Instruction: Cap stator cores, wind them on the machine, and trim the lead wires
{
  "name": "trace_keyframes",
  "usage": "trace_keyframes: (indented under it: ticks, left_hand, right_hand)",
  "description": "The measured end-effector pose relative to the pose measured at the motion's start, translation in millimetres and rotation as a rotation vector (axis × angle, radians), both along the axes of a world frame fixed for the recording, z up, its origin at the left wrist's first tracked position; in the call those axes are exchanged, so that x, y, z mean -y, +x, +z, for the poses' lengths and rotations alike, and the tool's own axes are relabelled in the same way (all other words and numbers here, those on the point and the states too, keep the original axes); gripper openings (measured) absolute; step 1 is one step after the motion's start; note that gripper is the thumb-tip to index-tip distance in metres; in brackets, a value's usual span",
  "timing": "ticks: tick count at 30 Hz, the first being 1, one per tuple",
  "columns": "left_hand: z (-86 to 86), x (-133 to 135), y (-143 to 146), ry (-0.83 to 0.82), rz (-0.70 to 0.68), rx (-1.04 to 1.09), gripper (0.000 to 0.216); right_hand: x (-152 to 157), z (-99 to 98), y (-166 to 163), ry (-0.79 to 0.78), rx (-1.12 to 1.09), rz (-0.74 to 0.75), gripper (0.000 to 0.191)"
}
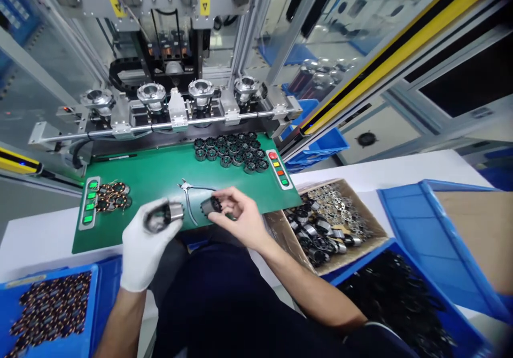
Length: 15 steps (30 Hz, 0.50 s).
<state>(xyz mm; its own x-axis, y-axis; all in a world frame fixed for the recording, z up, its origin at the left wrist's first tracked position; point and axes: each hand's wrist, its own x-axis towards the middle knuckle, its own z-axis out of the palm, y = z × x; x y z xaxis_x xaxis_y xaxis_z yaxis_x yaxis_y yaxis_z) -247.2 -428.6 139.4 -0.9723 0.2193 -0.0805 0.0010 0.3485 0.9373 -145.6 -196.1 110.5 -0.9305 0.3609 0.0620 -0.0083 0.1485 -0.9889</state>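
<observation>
My left hand (146, 240), in a white glove, is closed round a ring-shaped motor core (176, 211) with a silvery metal side and a dark inside. Between the thumb and fingers of my bare right hand (240, 216) is a black plastic ring (209, 205) with a toothed rim. The two parts are apart, held over the front edge of the green mat (156, 173). A pair of side cutters (187, 187) with blue-grey handles lies open on the mat between and beyond my hands.
Black toothed rings (232, 149) stand grouped at the mat's back right. Copper-wound stators (114, 196) lie by the left button panel (90, 203); another button panel (279, 168) is at right. Machine fixtures (200, 88) line the back. A carton (344, 187) and blue bins (94, 294) flank me.
</observation>
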Motion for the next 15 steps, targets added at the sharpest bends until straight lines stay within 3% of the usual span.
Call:
trace_keyframes:
  ticks: [2, 5, 9, 15]
  left_hand:
    - [24.6, -15.8, -1.1, 0.225, -0.050, 0.077, 0.072]
    - [53.7, -34.2, -3.3, 0.410, -0.130, 0.180, 0.072]
    - [76.3, -48.1, -6.1, 0.434, -0.166, 0.237, 0.067]
    - [83.4, -49.2, -18.2, 0.360, -0.152, 0.144, 0.070]
  right_hand:
    - [1.0, 25.9, -3.3, -0.128, -0.040, 0.030, 0.064]
    - [-1.0, 63.6, -8.4, -0.310, -0.115, 0.071, 0.063]
    - [-4.6, 92.2, -15.4, -0.378, -0.147, 0.095, 0.056]
    - [-6.6, 101.0, -28.5, -0.354, -0.158, 0.143, 0.050]
